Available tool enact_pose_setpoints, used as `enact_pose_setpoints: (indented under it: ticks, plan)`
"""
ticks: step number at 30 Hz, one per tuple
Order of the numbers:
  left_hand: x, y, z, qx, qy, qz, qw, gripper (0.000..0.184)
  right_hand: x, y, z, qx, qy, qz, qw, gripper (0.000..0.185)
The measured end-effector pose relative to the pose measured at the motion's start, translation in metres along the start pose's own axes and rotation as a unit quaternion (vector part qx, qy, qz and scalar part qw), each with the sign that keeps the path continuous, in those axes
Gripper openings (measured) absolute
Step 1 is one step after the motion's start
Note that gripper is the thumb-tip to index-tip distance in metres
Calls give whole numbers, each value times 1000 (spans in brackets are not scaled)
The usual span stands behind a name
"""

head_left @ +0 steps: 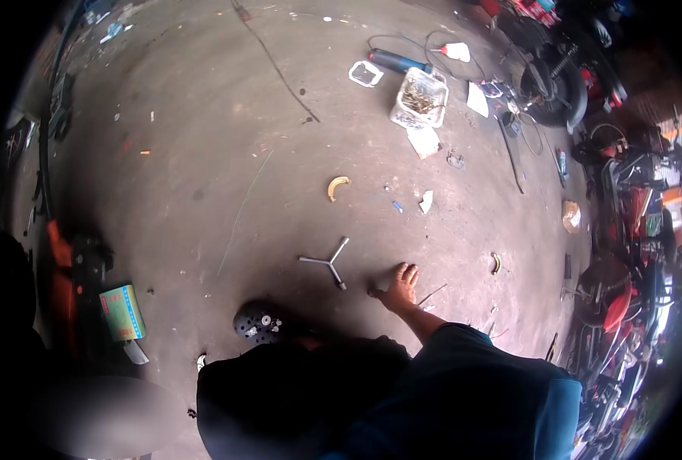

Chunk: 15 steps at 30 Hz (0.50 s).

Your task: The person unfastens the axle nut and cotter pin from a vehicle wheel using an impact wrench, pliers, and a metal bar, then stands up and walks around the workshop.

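Observation:
My right hand [400,290] reaches out low over the concrete floor, thumb spread to the left, with nothing in it. To the left of it, apart from the fingers, a metal three-way Y socket wrench [330,263] lies on the floor. A thin dark stick-like piece [434,294] is just right of my wrist. Farther ahead lies a curved yellowish part [335,185] that looks like a brake shoe; a similar curved piece [496,264] sits off to the right. My left hand is out of view.
A white tub [418,121] with small debris stands ahead, beside a blue cylindrical tool [399,61] with a cord. Motorcycles and parts [609,299] line the right side. A green-yellow box [122,313] is at left, and a black clog [257,325] is near the wrench.

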State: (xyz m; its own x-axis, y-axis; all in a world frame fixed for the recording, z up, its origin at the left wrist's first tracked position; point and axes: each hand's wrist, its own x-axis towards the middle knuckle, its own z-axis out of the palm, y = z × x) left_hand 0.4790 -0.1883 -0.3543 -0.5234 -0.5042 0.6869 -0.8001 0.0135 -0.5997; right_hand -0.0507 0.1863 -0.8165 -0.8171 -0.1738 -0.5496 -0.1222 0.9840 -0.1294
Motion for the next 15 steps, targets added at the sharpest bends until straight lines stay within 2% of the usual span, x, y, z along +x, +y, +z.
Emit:
enact_pose_setpoints:
  ticks: [15]
  plan:
    - [-10,-3,11,-69,-6,-21,997,62,1,1,3,-15,12,-10,1000,133]
